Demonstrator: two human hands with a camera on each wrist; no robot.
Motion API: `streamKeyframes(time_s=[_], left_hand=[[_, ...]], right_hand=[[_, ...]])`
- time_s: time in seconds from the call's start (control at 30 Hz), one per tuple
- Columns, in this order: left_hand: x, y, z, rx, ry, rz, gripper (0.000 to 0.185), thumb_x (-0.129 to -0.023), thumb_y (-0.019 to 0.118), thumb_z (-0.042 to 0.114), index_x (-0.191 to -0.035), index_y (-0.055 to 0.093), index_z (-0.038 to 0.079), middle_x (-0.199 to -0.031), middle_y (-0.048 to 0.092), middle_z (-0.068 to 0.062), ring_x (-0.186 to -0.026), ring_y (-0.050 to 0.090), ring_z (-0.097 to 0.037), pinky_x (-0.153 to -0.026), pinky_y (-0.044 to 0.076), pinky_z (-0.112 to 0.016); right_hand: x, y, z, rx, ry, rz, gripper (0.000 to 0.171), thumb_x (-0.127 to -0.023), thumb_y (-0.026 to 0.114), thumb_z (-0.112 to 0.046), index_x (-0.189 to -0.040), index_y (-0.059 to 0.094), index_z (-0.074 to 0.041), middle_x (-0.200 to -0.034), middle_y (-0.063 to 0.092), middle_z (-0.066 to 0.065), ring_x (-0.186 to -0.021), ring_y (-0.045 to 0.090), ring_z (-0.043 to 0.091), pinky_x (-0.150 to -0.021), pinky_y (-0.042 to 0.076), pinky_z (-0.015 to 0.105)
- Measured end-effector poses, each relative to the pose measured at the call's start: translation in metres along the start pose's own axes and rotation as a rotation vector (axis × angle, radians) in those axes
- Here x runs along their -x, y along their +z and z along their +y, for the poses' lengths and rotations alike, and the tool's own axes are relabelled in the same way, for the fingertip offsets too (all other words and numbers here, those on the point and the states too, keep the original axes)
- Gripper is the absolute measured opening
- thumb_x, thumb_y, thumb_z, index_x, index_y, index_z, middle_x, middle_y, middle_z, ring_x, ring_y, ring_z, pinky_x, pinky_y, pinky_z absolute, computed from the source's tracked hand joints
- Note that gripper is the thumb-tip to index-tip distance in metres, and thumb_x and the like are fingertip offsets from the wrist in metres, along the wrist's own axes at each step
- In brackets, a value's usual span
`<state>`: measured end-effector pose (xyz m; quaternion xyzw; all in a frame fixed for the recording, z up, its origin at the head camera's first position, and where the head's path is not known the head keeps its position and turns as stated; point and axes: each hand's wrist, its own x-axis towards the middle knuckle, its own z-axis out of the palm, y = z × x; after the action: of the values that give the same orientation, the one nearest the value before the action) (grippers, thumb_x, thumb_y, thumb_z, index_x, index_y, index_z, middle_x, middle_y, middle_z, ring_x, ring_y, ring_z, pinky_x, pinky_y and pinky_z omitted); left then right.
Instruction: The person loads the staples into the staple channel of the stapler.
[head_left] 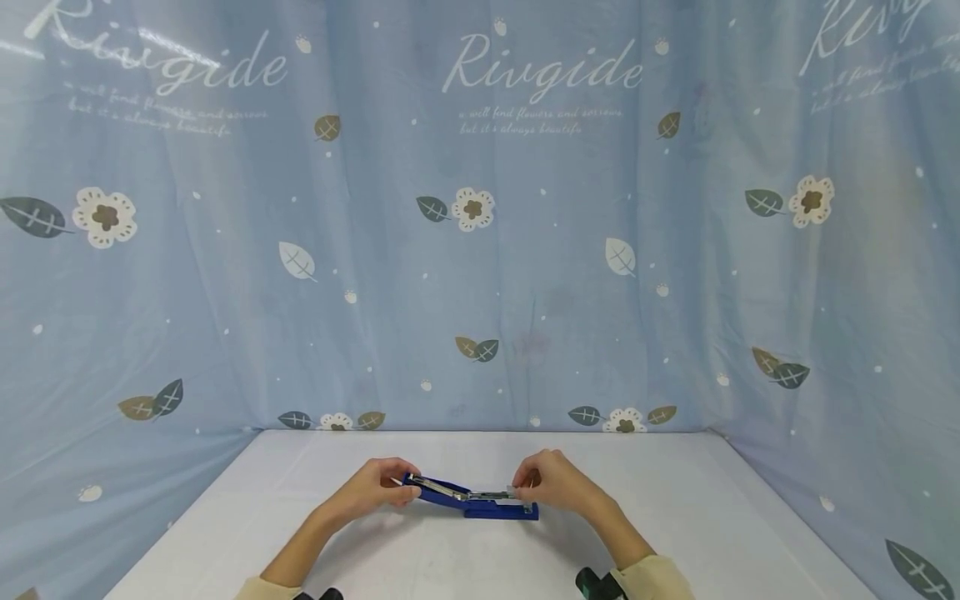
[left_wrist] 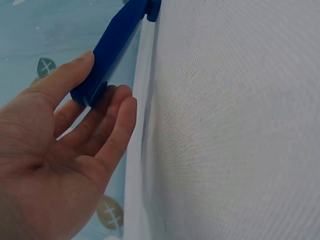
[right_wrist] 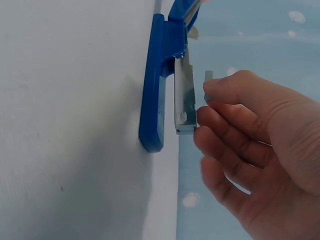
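A blue stapler (head_left: 501,508) stands on the white table, its top arm swung far back to the left and its metal staple channel (right_wrist: 185,95) exposed. My left hand (head_left: 378,486) pinches the end of the raised arm (left_wrist: 112,45) between thumb and fingers. Above the channel, my right hand (head_left: 555,482) pinches a short strip of staples (right_wrist: 208,84) between thumb and forefinger. In the right wrist view the strip is beside the channel, with the other fingers curled near the channel's front end. The forefinger is partly hidden behind the thumb.
The white table (head_left: 420,567) runs back to a blue curtain (head_left: 480,275) printed with leaves and flowers, which also closes off both sides. Dark wrist camera mounts (head_left: 597,583) show near the cream sleeves (head_left: 652,579) at the bottom.
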<state>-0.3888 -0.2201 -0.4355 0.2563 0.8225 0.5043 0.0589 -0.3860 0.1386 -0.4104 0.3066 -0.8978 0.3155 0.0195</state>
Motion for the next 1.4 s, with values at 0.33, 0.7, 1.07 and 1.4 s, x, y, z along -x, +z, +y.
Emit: streamKeyframes(time_s=[0.33,0.7,1.07,1.4], left_hand=[[-0.001,0.000,0.000,0.009,-0.009,0.004,0.036,-0.089,0.073,0.021,-0.117,0.064,0.000,-0.100,0.069,-0.012,-0.080,0.067,-0.016,-0.072,0.059,-0.028],[0.000,0.001,0.002,0.009,-0.018,-0.001,0.035,-0.090,0.072,0.021,-0.118,0.064,0.001,-0.100,0.069,-0.013,-0.077,0.065,-0.017,-0.071,0.059,-0.029],[0.000,0.001,0.003,0.002,-0.018,-0.004,0.036,-0.090,0.071,0.022,-0.118,0.063,0.000,-0.097,0.069,-0.011,-0.075,0.065,-0.016,-0.070,0.059,-0.030],[0.001,0.002,0.004,0.008,-0.024,-0.002,0.037,-0.090,0.071,0.022,-0.118,0.063,-0.001,-0.096,0.070,-0.009,-0.074,0.065,-0.013,-0.068,0.058,-0.027]], right_hand=[[-0.003,0.007,-0.001,0.024,-0.010,0.025,0.004,-0.084,0.074,-0.015,-0.087,0.073,-0.013,-0.077,0.067,-0.008,-0.066,0.056,0.005,-0.058,0.049,0.018],[-0.005,0.012,0.002,0.060,-0.027,0.047,0.004,-0.085,0.074,-0.016,-0.087,0.073,-0.014,-0.079,0.067,-0.010,-0.068,0.054,0.000,-0.061,0.049,0.017],[-0.006,0.017,0.001,0.047,-0.029,0.037,0.006,-0.085,0.074,-0.018,-0.089,0.073,-0.014,-0.083,0.068,-0.011,-0.074,0.056,-0.002,-0.068,0.051,0.017],[-0.005,0.018,-0.001,0.044,-0.038,0.042,0.006,-0.084,0.075,-0.016,-0.089,0.074,-0.012,-0.081,0.067,-0.010,-0.070,0.056,-0.003,-0.065,0.050,0.017]])
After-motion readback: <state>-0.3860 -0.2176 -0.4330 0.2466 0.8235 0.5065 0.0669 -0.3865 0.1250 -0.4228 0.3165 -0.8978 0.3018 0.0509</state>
